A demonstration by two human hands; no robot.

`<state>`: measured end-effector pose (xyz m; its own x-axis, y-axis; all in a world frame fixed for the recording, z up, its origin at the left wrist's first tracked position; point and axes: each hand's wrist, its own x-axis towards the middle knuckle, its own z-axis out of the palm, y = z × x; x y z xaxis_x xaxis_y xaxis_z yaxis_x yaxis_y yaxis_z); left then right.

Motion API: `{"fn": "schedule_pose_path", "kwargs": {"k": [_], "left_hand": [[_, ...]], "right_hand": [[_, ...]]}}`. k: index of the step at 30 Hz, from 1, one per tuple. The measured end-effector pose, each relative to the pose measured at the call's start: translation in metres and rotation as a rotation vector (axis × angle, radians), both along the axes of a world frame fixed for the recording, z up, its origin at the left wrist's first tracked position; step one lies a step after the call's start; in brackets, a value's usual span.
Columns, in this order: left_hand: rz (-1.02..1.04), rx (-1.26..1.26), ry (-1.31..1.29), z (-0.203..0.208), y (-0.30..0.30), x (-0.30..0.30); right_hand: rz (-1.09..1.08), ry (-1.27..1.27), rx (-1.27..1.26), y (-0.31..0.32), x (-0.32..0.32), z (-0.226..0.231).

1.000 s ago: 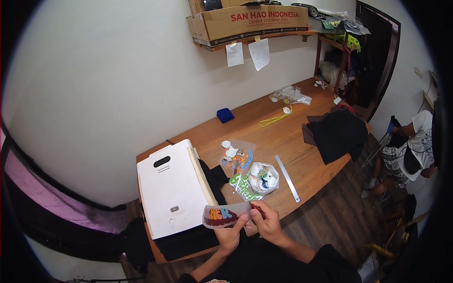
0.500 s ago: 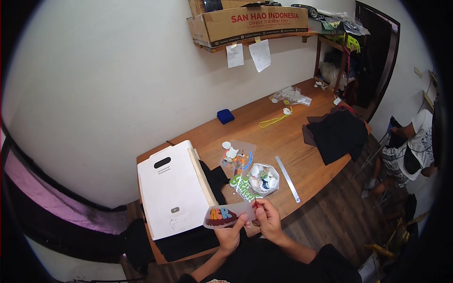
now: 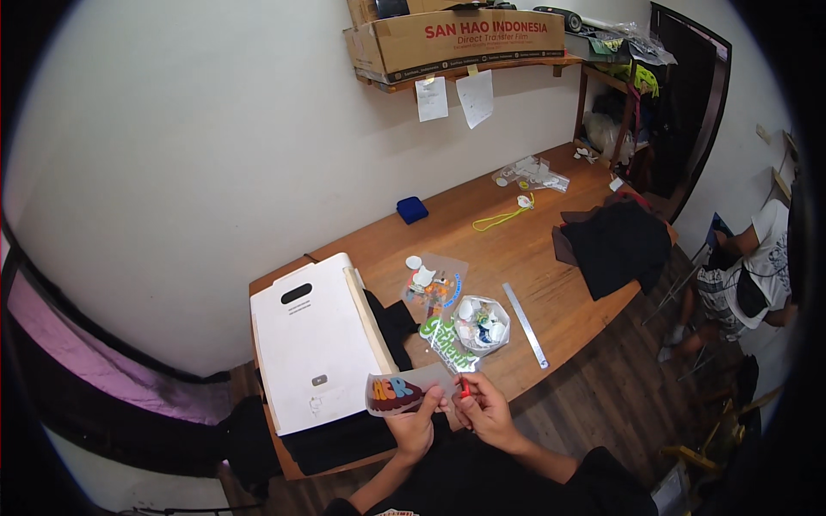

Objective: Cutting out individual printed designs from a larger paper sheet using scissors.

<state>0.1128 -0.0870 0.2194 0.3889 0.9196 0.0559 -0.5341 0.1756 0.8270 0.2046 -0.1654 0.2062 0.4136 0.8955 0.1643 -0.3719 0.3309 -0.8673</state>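
White tub (image 3: 505, 327), just below the centre of the frame, holding a heap of pale scraps (image 3: 469, 310); translucent film (image 3: 396, 396), lower centre, slightly curved, bearing orange and blue block letters over dark red; the left hand (image 3: 415, 433) pinches the film; the right hand (image 3: 488, 420), at its right end, grips a small red tool (image 3: 465, 389); a cardboard box (image 3: 387, 47), top centre, carries red lettering.
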Motion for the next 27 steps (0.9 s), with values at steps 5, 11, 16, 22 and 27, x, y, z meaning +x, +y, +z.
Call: {"fn": "schedule_pose_path", "kwargs": {"k": [5,11,16,22,27], "left_hand": [[0.011,0.024,-0.025,0.006,0.001,0.001],[0.000,0.003,-0.013,0.004,0.000,-0.002],[-0.042,0.064,0.063,-0.002,0.001,-0.006],[-0.033,0.064,0.049,0.001,0.002,-0.005],[-0.029,0.038,0.039,0.003,0.002,-0.005]], "right_hand": [[-0.071,-0.177,-0.082,-0.002,-0.005,0.004],[-0.107,-0.313,-0.106,-0.002,-0.004,0.009],[-0.111,-0.381,-0.155,-0.004,-0.004,0.004],[-0.109,-0.269,-0.115,-0.001,-0.007,0.016],[-0.117,-0.318,-0.112,0.001,-0.007,0.012]]}}
